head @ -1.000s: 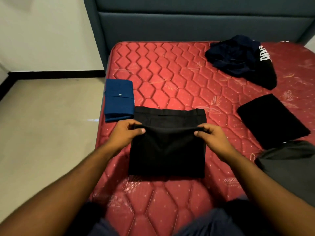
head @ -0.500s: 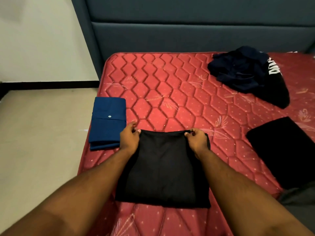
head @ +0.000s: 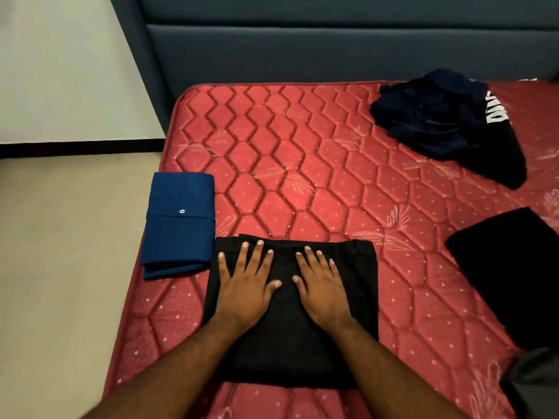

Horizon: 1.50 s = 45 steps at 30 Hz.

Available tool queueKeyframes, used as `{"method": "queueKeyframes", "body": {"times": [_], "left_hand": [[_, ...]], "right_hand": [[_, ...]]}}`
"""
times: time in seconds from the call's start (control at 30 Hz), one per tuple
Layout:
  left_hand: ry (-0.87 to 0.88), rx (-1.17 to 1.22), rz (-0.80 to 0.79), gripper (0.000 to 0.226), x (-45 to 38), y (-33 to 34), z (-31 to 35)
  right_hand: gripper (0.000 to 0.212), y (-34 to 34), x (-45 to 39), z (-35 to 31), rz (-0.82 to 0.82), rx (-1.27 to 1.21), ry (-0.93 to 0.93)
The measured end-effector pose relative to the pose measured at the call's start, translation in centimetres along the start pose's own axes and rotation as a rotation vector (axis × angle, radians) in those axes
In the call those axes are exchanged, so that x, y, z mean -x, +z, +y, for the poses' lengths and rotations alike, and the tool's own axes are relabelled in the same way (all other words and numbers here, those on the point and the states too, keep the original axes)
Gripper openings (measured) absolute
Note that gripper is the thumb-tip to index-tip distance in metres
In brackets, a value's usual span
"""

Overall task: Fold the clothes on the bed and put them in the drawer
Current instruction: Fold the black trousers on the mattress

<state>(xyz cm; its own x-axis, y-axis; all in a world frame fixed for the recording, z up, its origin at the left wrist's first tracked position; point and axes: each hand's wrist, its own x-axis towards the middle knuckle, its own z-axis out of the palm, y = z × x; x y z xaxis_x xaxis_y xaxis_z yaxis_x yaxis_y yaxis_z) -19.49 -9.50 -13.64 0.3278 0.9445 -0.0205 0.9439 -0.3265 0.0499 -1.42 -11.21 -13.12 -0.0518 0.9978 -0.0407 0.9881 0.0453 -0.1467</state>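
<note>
A folded black garment (head: 360,297) lies on the red quilted mattress (head: 302,164) near its front left corner. My left hand (head: 245,285) rests flat on the garment's left half with fingers spread. My right hand (head: 323,288) lies flat beside it on the middle of the garment, fingers straight. A folded blue garment (head: 178,225) lies just left of the black one, at the mattress edge. Another folded black piece (head: 508,267) sits at the right. A crumpled pile of dark navy and black clothes (head: 444,122) lies at the back right.
A dark blue-grey headboard (head: 332,46) runs along the back of the bed. Beige floor (head: 60,267) and a white wall with a black skirting lie to the left. A grey garment (head: 538,379) shows at the lower right edge.
Both hands brought the garment's near edge over to its far edge, let go of it, and now lie flat on top of the folded piece.
</note>
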Motion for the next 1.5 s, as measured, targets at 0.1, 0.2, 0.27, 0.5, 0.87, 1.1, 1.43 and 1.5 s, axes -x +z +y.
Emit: {"method": "queueKeyframes", "body": {"times": [0.1,0.2,0.27,0.5,0.87,1.1,1.43,1.5], "left_hand": [[0.019,-0.005,0.051,0.053,-2.5,-1.8,-0.3],[0.043,0.023,-0.043,0.044,-5.3,-3.2,-1.0],[0.045,0.118,-0.088,0.037,-6.6,-3.8,-1.3],[0.085,0.253,0.063,0.020,-7.9,-6.5,-2.7],[0.097,0.060,0.077,0.041,-2.9,-1.9,1.3],[-0.035,-0.025,0.098,0.055,0.0,-1.4,0.3],[-0.224,0.025,-0.126,0.073,9.7,1.5,-3.7],[-0.262,0.049,-0.070,0.075,10.4,-0.1,-2.5]], "right_hand": [[0.045,-1.2,-1.6,1.6,0.087,-0.010,0.018],[0.039,-2.2,-3.2,3.1,0.008,-0.016,-0.011],[0.034,-3.1,-4.4,3.4,-0.063,-0.022,-0.029],[0.017,-6.6,-6.5,4.7,-0.037,-0.236,-0.227],[0.031,-2.9,-3.3,-0.4,0.188,-0.043,-0.135],[0.067,-1.1,-0.3,2.9,0.001,0.081,0.125],[0.069,1.4,12.8,6.3,-0.063,0.089,0.246],[0.074,-0.5,12.9,6.4,-0.012,0.051,0.372]]}}
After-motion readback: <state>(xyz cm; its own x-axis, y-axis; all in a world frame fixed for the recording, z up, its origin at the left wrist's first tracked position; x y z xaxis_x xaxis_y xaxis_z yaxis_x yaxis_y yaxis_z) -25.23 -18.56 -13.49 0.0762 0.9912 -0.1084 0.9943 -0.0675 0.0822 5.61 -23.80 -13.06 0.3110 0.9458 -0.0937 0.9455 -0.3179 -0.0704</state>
